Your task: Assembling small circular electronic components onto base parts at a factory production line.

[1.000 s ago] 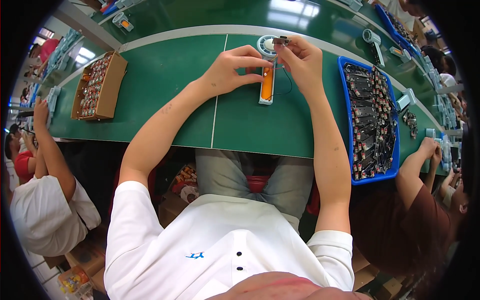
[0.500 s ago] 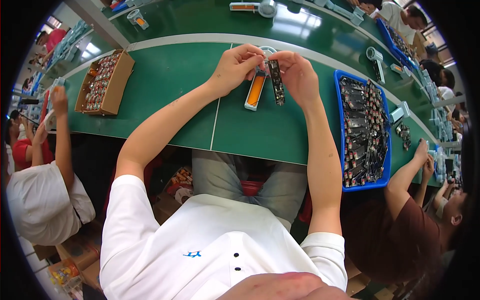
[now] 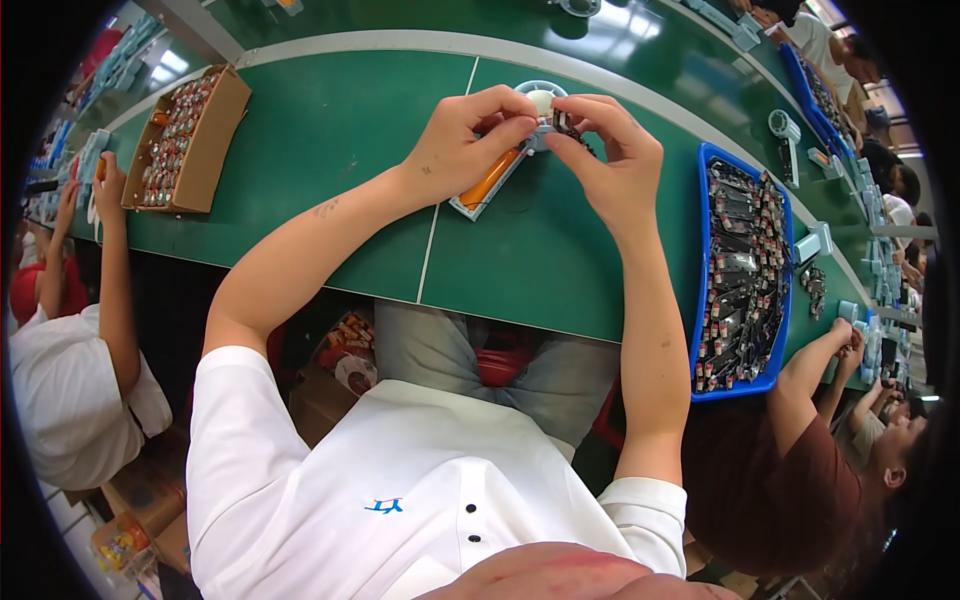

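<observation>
A light-blue handheld fan housing [image 3: 543, 90] lies on the green table in front of me, its round head on the far side. In its open handle sits an orange cylindrical battery [image 3: 489, 182]. My left hand [image 3: 487, 133] is closed in a pinch over the neck of the housing; what its fingertips hold is hidden. Between the thumb and fingers of my right hand [image 3: 615, 160] is a dark circuit board [image 3: 568, 127], tilted and partly covered by the fingers. Both hands' fingertips are close together beside the fan head.
A cardboard box [image 3: 228, 140] of small round metallic parts stands at left. On the right is a blue tray [image 3: 765, 370] full of circuit boards. More fan housings [image 3: 785, 130] lie beyond it. Co-workers sit on both sides, one in a brown shirt [image 3: 800, 470].
The circuit board has gone from hanging upright to tilted among my right fingers. The fan housing's handle has swung to the left. My hands have lowered slightly, and the view has shifted.
</observation>
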`<state>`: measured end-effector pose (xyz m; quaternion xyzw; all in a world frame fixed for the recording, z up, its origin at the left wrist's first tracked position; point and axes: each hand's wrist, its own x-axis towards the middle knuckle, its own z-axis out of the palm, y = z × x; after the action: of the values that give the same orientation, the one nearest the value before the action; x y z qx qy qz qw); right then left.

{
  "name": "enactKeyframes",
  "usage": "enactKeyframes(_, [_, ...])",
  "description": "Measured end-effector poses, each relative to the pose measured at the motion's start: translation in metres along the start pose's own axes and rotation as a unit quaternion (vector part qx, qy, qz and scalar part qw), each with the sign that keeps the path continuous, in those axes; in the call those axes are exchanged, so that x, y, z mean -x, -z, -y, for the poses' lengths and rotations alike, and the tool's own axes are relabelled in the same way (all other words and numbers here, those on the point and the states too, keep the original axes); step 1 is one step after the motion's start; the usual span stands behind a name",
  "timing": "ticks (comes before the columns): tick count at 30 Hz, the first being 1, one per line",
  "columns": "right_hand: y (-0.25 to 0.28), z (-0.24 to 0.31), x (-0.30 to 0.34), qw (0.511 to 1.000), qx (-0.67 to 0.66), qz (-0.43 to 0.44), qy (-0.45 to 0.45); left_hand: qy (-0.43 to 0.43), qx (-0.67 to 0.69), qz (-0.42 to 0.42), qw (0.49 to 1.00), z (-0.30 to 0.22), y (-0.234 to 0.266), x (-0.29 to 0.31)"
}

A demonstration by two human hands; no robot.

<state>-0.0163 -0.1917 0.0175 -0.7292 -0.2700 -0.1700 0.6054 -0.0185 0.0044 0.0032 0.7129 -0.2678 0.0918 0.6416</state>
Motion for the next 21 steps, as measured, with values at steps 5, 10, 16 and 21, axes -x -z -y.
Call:
enactKeyframes(5, [0.0, -0.003, 0.002, 1.0, -0.007, 0.0, 0.007, -0.035, -0.025, 0.003, 0.999, 0.008, 0.0, 0.003])
enactKeyframes(10, [0.0, -0.008, 0.001, 0.998, -0.033, 0.01, 0.06, -0.067, -0.042, -0.003, 0.997, 0.009, 0.003, 0.002])
enactKeyframes(16, [0.0, -0.008, 0.001, 0.994, 0.006, 0.019, 0.105, -0.066, -0.07, 0.032, 0.995, 0.008, 0.006, 0.002])
enactKeyframes(21, [-0.002, -0.004, 0.001, 0.996, 0.012, 0.014, 0.093, -0.079, -0.052, 0.026, 0.995, 0.009, 0.005, 0.001])
